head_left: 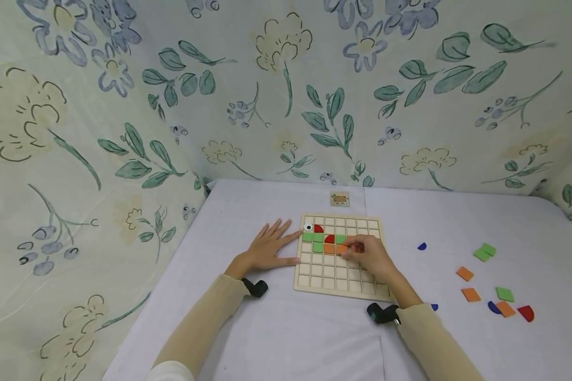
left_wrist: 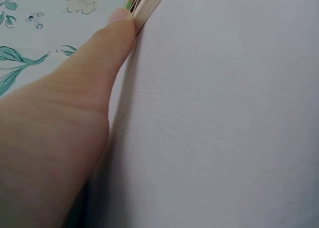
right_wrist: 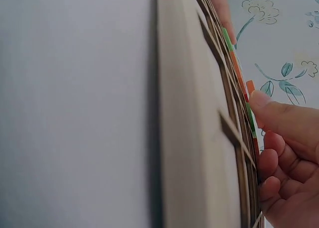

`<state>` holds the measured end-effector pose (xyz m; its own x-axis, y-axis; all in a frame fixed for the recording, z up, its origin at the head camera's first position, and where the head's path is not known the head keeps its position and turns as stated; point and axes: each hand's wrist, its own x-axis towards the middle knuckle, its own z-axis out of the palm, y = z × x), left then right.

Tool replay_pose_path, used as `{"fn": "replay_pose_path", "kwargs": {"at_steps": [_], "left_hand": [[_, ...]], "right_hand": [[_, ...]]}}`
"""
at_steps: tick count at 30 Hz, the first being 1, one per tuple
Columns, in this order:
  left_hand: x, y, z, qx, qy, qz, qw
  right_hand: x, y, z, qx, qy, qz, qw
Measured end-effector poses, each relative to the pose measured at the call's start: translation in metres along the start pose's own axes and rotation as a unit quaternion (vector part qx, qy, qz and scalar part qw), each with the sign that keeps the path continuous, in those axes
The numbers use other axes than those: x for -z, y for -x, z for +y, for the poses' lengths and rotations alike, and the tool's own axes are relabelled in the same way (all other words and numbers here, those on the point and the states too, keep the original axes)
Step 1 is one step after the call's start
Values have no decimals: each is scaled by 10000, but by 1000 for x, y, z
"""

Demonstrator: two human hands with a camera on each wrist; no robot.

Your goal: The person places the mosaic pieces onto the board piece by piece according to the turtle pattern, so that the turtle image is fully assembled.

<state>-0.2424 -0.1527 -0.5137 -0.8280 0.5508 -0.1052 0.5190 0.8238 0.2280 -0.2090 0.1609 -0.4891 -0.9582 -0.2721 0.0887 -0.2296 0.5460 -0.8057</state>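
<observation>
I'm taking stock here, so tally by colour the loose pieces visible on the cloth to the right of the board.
Blue pieces: 3
Green pieces: 3
Orange pieces: 3
Red piece: 1
Total: 10

The grid board [head_left: 320, 270] is smooth, matt wood; the tablecloth [head_left: 295, 338], matt fabric; the square tiles [head_left: 504, 294], smooth, possibly painted wood.

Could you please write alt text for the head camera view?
A person's right hand pinches a flat orange tile over a square, pale wooden grid board partly filled with coloured tiles, while the spread left hand touches its left edge. Loose green, orange, red and blue tiles lie to the right on a white cloth.
</observation>
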Motion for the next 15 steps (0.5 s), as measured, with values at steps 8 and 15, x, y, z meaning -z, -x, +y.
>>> {"fn": "replay_pose_path", "kwargs": {"at_steps": [8, 15], "left_hand": [[-3, 0, -2, -37, -18, 86, 10000], [-3, -2, -2, -55, -36, 56, 10000]], "right_hand": [[-2, -2, 1, 22, 58, 20, 10000], [-1, -2, 1, 35, 44, 46, 10000]]}}
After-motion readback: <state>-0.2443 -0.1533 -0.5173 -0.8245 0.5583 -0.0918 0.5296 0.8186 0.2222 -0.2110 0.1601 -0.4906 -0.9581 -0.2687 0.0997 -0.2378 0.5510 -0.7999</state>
